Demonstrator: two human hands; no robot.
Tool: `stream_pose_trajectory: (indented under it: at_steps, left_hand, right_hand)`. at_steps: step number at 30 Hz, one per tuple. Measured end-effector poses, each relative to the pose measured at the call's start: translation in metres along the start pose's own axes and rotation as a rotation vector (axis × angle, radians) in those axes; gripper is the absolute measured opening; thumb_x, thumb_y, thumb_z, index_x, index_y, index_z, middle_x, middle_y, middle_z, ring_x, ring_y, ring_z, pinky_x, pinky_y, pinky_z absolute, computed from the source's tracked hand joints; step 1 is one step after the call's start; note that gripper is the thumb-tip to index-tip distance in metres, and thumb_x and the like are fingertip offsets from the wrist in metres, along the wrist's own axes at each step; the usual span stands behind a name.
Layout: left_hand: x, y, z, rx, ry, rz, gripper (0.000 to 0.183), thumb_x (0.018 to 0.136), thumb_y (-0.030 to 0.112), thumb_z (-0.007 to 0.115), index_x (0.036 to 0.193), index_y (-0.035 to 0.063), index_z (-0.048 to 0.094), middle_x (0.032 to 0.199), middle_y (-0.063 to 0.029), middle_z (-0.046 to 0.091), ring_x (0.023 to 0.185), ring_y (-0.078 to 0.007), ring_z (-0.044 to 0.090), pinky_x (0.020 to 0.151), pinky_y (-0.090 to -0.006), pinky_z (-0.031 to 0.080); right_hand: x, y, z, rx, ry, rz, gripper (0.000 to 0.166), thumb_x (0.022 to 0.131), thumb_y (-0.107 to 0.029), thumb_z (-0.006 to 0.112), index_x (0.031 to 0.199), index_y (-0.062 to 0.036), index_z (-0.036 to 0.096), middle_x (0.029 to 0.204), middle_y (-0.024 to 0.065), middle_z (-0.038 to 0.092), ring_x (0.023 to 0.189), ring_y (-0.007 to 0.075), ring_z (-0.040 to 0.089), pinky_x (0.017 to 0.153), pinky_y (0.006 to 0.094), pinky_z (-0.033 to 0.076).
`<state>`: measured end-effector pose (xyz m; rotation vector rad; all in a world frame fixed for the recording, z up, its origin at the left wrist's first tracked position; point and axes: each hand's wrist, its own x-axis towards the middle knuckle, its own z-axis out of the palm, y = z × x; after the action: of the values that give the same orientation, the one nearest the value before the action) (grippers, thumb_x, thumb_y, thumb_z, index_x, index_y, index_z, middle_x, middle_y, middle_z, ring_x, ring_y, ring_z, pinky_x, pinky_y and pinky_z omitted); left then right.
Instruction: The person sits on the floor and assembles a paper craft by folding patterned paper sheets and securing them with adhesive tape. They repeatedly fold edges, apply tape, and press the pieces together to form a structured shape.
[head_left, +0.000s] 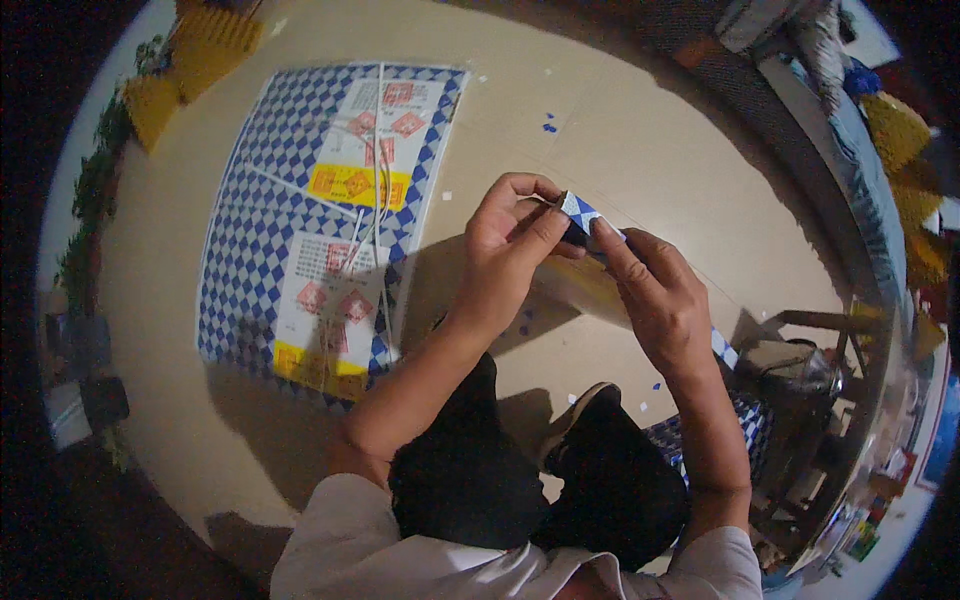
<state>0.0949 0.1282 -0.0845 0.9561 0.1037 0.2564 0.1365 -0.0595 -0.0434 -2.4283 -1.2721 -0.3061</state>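
Note:
In front of my knees, my left hand (517, 236) and my right hand (656, 281) both pinch a small blue-and-white patterned piece (581, 211). The left thumb and fingers hold its left end, while the right thumb presses on its right side. White and blue triangles show on its upper face, and its underside looks dark. My fingers hide part of it, so its full shape cannot be told. On the floor to the left lies a large blue-and-white diamond-patterned sheet or flat pack (259, 157), with white straps (380, 150) across it.
Two printed sheets (334, 300) with red marks and yellow bands lie on the patterned pack. Small blue scraps (550, 127) and white bits (447, 196) dot the beige floor (637, 142). More checkered material (742, 420) and dark wooden furniture (795, 442) stand at right.

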Motion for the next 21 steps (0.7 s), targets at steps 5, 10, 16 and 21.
stream_pose_trajectory:
  at_steps: [5, 10, 16, 21]
  left_hand:
    - [-0.019, 0.058, 0.049, 0.130, -0.170, 0.158, 0.018, 0.101, 0.010, 0.058, 0.115, -0.0002, 0.053, 0.098, -0.0079, 0.066, 0.084, -0.0129, 0.067, 0.076, -0.0261, 0.059]
    - [-0.043, 0.120, 0.096, 0.572, -0.216, 0.407, 0.011, 0.098, 0.010, 0.061, 0.104, 0.0011, 0.063, 0.091, -0.0084, 0.069, 0.084, -0.0174, 0.069, 0.074, -0.0285, 0.055]
    - [-0.065, 0.121, 0.141, 0.884, -0.172, 0.716, 0.011, 0.092, 0.012, 0.065, 0.094, 0.0015, 0.068, 0.089, -0.0148, 0.070, 0.082, -0.0330, 0.067, 0.072, -0.0381, 0.052]
    - [-0.077, 0.061, 0.140, 1.022, -0.247, 0.468, 0.014, 0.091, 0.016, 0.067, 0.094, 0.0027, 0.069, 0.083, -0.0133, 0.070, 0.075, -0.0283, 0.067, 0.069, -0.0380, 0.052]
  right_hand:
    - [-0.015, -0.030, -0.040, 0.195, 0.212, 0.084, 0.057, 0.087, 0.006, 0.064, 0.139, -0.0149, 0.060, 0.114, 0.0179, 0.066, 0.093, 0.0260, 0.068, 0.074, 0.0318, 0.056]
    - [-0.028, -0.064, -0.076, 0.312, 0.465, 0.108, 0.065, 0.084, 0.013, 0.064, 0.142, -0.0145, 0.057, 0.116, 0.0167, 0.065, 0.100, 0.0259, 0.067, 0.083, 0.0319, 0.055]
    - [-0.058, -0.070, -0.081, 0.606, 0.633, 0.220, 0.060, 0.091, 0.007, 0.061, 0.148, -0.0086, 0.047, 0.151, 0.0131, 0.048, 0.128, 0.0224, 0.056, 0.103, 0.0317, 0.046]
    - [-0.109, -0.042, -0.044, 1.023, 0.517, 0.503, 0.055, 0.091, 0.007, 0.063, 0.143, -0.0069, 0.051, 0.138, 0.0101, 0.059, 0.123, 0.0178, 0.058, 0.104, 0.0308, 0.047]
